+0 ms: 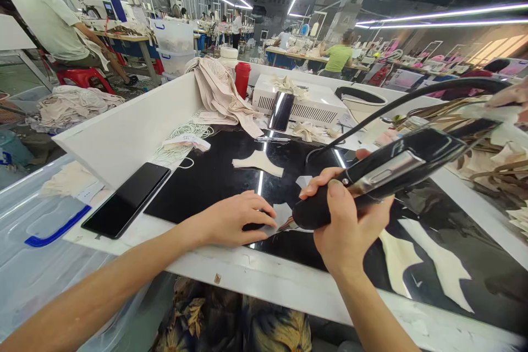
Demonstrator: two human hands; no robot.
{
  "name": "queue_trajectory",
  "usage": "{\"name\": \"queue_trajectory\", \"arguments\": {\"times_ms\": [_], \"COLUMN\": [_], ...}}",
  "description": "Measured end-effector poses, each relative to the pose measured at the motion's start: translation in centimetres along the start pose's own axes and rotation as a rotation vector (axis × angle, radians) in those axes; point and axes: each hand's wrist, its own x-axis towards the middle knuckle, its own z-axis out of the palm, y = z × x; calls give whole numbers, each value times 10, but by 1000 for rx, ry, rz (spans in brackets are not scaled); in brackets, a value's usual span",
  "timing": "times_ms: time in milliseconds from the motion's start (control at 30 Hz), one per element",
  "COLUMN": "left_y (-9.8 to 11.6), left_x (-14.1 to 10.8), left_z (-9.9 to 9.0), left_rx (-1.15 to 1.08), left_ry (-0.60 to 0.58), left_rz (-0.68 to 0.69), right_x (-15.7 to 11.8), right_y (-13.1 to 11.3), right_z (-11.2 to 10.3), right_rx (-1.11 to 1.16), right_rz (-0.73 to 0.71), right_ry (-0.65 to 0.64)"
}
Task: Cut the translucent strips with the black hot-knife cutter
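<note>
My right hand (350,220) is wrapped around a black corded handheld tool (383,170) with a silver lever on its side. The tool's narrow metal tip (289,224) points down left and meets a small white piece (282,212) on the black board (198,181). My left hand (239,220) rests on the board, its fingers arched and apart. Its fingertips touch the small piece's left side, close to the tip. A cream cut fabric piece (259,162) lies farther back. To the right of my right hand are two more pieces, a short one (398,261) and a long one (439,258).
A dark phone (127,198) lies at left, near looped white cord (183,137). Behind the board stand a second phone (281,111), a white vented box (299,96), a red bottle (242,78) and draped fabric (223,91). A black cable (396,104) arches over the right side.
</note>
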Motion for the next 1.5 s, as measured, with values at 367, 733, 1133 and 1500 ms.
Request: {"name": "queue_trajectory", "arguments": {"times_ms": [367, 733, 1133, 1500], "left_y": [1, 3, 7, 12], "left_x": [1, -1, 6, 6], "left_z": [-1, -3, 12, 4], "left_rx": [28, 3, 88, 73], "left_ry": [24, 37, -73, -73], "left_rz": [40, 20, 76, 32], "right_x": [-10, -2, 13, 10], "right_y": [-6, -13, -9, -9], "right_z": [9, -2, -27, -29], "right_rx": [112, 75, -20, -50], "right_rz": [29, 31, -84, -56], "right_ry": [-26, 18, 132, 90]}}
